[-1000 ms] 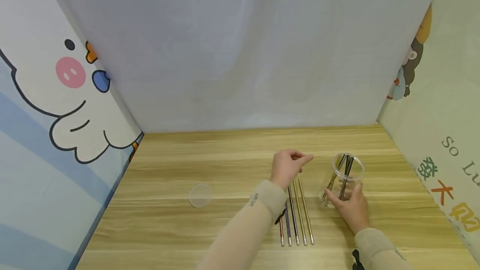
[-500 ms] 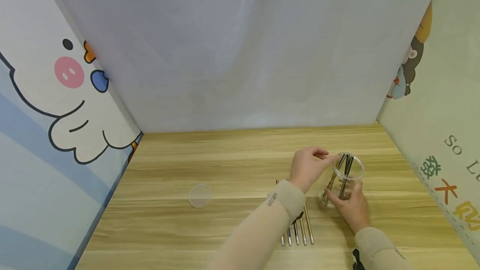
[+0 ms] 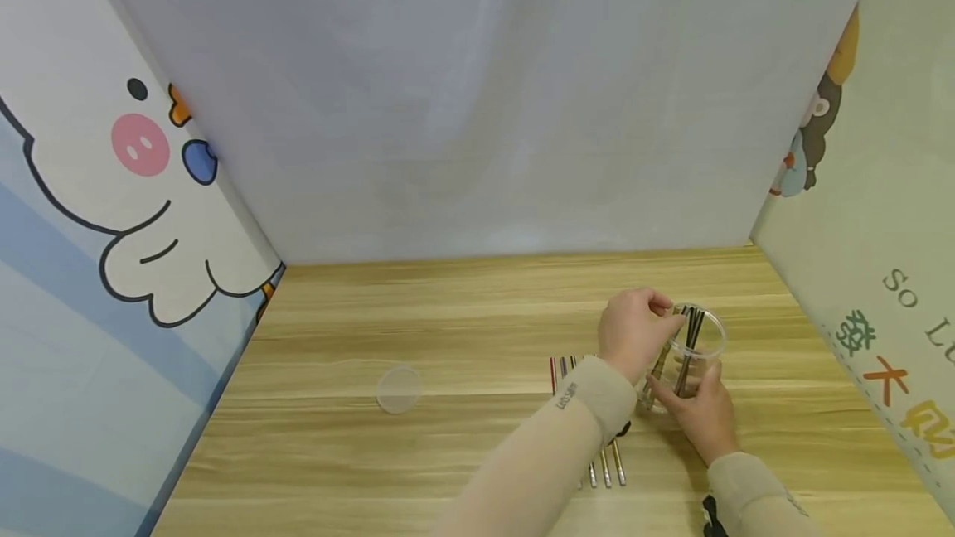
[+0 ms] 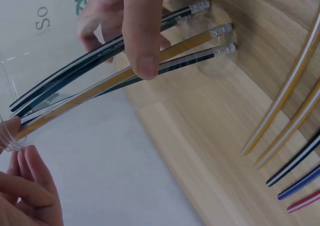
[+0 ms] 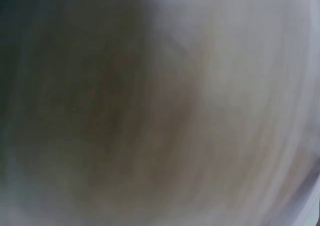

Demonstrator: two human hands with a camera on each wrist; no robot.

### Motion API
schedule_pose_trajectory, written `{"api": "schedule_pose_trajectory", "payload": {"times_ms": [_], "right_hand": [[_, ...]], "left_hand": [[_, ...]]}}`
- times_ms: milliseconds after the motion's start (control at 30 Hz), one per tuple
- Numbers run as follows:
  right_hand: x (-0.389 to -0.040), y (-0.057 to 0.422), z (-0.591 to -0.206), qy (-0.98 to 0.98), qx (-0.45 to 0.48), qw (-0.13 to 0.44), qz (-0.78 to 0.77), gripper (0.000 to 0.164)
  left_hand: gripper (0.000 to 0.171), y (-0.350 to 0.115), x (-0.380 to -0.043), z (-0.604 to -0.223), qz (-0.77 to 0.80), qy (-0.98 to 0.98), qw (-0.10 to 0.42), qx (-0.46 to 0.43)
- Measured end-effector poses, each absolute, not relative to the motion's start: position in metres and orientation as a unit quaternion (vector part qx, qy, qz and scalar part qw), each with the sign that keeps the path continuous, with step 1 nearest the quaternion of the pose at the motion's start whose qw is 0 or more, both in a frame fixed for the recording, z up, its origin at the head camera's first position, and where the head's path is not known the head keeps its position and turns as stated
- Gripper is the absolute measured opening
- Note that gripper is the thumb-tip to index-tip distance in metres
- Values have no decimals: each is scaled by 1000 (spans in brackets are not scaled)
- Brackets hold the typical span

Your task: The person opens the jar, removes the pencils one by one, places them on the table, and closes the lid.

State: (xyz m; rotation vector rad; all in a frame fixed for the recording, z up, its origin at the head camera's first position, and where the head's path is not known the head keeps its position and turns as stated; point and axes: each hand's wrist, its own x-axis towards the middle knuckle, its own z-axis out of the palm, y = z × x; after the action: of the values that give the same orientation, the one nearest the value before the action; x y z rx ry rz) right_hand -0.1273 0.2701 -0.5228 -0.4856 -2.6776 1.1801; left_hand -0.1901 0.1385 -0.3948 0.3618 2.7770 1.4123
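Note:
A clear jar on the right of the table holds one yellow pencil and several dark pencils, eraser ends down. My right hand grips the jar low on its side, thumb in front; the right wrist view is only a blur. My left hand is at the jar's mouth, its thumb reaching over the rim beside the yellow pencil's upper end. Its other fingers lie outside the rim. I cannot tell whether they pinch that pencil.
Under my left forearm lies a row of pencils: red, blue, black and two yellow ones, including an outer yellow pencil. A clear round disc lies left of them. A grey wall closes the table's back.
My left hand has moved right from above the pencil row to the jar's mouth. My right hand and the jar stay in place.

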Motion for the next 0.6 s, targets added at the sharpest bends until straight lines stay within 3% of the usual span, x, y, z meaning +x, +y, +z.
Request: {"api": "schedule_pose_trajectory", "payload": {"times_ms": [267, 600], "right_hand": [[-130, 275, -524, -902, -156, 81, 395, 79], [-140, 281, -532, -898, -153, 62, 407, 87]], "left_hand": [[9, 144, -193, -399, 424, 896, -38, 126], [20, 146, -199, -413, 402, 896, -88, 169]]}}
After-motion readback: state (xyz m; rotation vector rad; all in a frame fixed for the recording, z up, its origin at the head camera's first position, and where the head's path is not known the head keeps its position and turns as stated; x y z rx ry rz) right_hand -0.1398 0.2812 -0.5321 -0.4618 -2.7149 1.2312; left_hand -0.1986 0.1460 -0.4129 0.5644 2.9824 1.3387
